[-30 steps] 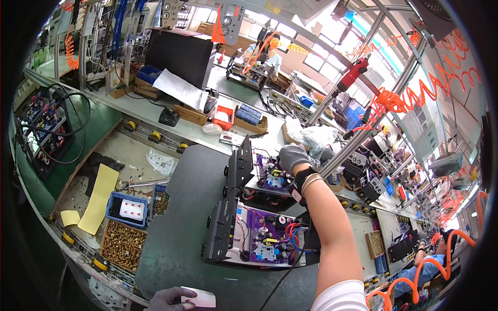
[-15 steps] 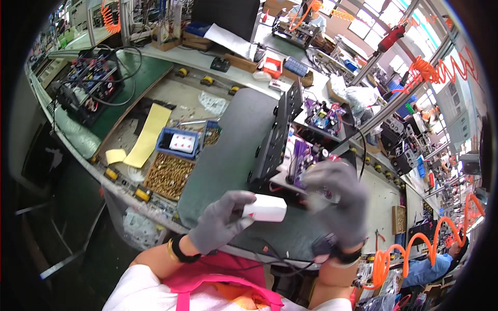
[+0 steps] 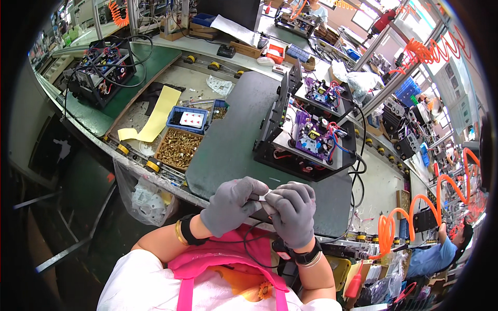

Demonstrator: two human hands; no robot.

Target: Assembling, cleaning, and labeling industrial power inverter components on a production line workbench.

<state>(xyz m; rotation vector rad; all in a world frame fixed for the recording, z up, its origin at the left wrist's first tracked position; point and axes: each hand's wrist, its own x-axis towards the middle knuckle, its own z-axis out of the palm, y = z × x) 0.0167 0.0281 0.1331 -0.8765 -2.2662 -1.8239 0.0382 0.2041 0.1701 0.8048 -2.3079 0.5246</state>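
Note:
In front of my body, low over the near edge of the bench, my gloved left hand (image 3: 232, 205) and gloved right hand (image 3: 293, 213) meet fingertip to fingertip. Both pinch a small white label sheet (image 3: 263, 197), mostly hidden by the fingers. Beyond them an opened black-cased electronic unit (image 3: 317, 167) rests on a dark green board (image 3: 223, 150); purple circuit boards (image 3: 314, 136) and coloured wires show inside it. To the left, white label sheets with red triangles (image 3: 192, 119) lie in a blue bin (image 3: 179, 126).
A box of brass fittings (image 3: 178, 149) stands beside the blue bin, near yellow paper strips (image 3: 158, 116). Another opened unit (image 3: 101, 72) sits at the far left. Orange coiled hoses (image 3: 415, 207) hang at right, where another person (image 3: 433, 254) works. A black cable (image 3: 358, 181) trails from the unit.
My right hand has come left from beside the unit to meet my left hand. The white label sheet, held only by the left hand before, is now between both, and the view has shifted.

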